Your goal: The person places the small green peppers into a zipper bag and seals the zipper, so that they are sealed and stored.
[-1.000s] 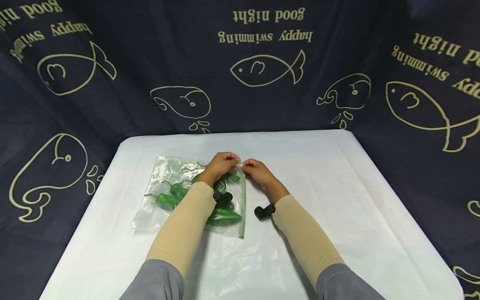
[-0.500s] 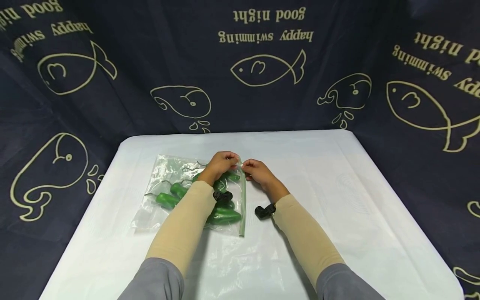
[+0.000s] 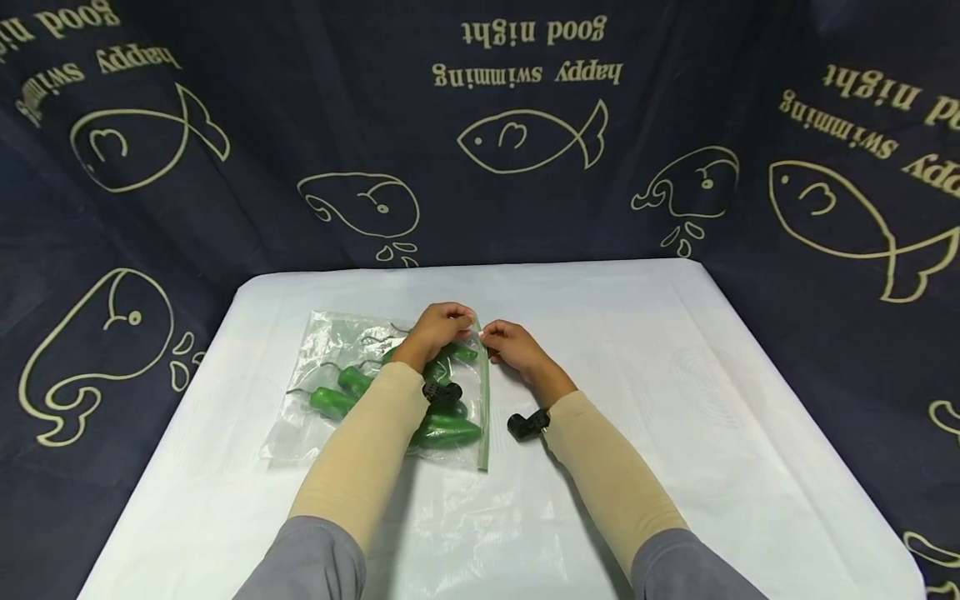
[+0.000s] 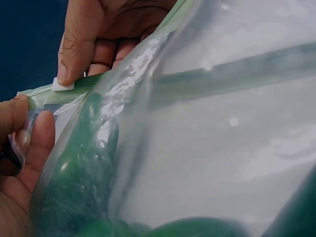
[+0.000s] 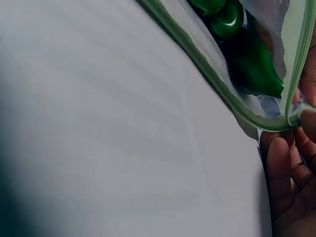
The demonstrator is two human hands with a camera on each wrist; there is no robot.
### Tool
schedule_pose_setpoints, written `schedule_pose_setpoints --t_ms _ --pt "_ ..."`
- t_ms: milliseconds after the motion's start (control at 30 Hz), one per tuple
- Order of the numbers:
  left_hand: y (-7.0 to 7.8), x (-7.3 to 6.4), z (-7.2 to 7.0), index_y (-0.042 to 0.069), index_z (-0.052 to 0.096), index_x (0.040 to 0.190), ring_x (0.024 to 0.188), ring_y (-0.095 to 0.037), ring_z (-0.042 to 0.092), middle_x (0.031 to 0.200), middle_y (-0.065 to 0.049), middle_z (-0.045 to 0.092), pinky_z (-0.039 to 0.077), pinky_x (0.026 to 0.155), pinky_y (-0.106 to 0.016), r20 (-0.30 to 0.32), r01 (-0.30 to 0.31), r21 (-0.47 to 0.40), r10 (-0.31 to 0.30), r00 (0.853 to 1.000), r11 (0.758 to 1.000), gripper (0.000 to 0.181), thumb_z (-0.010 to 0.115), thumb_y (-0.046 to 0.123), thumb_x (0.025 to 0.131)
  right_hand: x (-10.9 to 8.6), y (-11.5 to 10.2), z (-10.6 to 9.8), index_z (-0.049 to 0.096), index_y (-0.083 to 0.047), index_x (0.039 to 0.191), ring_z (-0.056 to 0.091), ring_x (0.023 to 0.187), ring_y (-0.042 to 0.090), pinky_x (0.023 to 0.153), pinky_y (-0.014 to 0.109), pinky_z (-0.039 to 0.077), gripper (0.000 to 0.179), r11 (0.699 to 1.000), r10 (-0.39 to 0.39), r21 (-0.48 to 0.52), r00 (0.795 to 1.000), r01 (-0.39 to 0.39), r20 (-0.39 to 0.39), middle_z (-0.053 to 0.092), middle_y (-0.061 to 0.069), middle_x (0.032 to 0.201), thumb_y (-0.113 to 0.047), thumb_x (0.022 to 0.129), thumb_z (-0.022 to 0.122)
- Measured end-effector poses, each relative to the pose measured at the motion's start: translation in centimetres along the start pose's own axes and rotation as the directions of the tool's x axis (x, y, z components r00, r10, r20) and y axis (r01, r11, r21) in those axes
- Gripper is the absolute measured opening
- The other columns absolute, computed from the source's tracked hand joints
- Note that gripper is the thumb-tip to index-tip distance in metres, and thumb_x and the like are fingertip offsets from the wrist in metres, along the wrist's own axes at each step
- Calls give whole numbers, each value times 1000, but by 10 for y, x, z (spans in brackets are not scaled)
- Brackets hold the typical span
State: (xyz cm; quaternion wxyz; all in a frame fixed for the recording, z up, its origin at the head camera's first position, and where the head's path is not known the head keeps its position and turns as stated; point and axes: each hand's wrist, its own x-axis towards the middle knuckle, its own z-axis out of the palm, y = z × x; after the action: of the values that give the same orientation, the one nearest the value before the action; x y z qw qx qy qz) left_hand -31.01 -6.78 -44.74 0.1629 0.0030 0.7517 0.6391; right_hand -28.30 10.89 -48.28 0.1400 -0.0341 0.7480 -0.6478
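A clear zip bag [image 3: 288, 437] lies on its side with several green peppers [image 3: 448, 432] in it. Its pale green zip strip [image 3: 483, 417] faces right. At the far end of this strip, my left hand [image 3: 435, 335] pinches the bag's corner between thumb and fingers. My right hand [image 3: 517, 348] pinches the small white slider [image 4: 63, 86] there, its thumb on top in the left wrist view. Seen from the right wrist, the two green edges of the mouth [image 5: 210, 81] stand apart, with peppers [image 5: 254, 64] showing inside. My left forearm hides part of the bag.
A white cloth covers the table [image 3: 660, 375], which extends to the right of the bag and in front of it. Dark blue curtain [image 3: 360, 108] with fish drawings hangs behind and at both sides. Black wrist cameras [image 3: 528, 425] sit on both wrists.
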Motion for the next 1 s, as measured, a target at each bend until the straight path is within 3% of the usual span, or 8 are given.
schedule_pose_setpoints --t_ms 1000 --pt "-1 -1 -1 -6 67 109 88 -17 62 105 -11 62 57 81 -26 -26 -27 -80 25 999 996 16 61 3 97 -5 3 1 62 -1 103 55 72 15 61 24 49 15 995 -26 -95 999 29 34 60 5 81 -15 100 58"
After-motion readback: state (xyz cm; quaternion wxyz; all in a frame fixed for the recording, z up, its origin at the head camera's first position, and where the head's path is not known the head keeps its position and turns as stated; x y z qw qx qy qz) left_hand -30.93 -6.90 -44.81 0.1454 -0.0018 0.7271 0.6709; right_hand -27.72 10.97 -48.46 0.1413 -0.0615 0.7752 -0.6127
